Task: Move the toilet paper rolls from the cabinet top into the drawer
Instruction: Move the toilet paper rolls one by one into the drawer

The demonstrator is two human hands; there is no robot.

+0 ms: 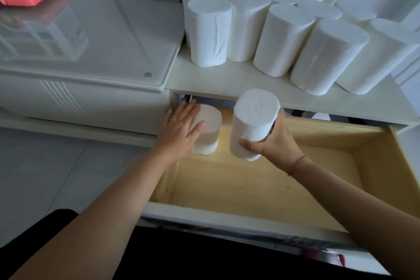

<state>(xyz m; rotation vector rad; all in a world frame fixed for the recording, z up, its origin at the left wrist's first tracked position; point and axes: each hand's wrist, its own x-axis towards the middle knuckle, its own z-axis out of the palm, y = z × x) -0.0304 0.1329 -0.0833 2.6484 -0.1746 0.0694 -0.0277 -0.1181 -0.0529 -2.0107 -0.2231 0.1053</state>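
left hand (179, 126) touches roll (211, 120), right hand (278, 143) grips another (254, 118).

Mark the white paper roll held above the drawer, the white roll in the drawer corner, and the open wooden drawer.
Held white paper roll (247, 129): head view, wrapped side.
White roll in the drawer corner (212, 117): head view, top face.
Open wooden drawer (250, 188): head view, bare floor.

Both forearms (113, 200) are showing bare right up to the frame edge. A thin gold ring (173, 119) is glinting on a finger of the left hand (181, 125), while a fine reddish bracelet (297, 161) is circling the wrist below the right hand (272, 143). A black garment (159, 257) is covering the body below.
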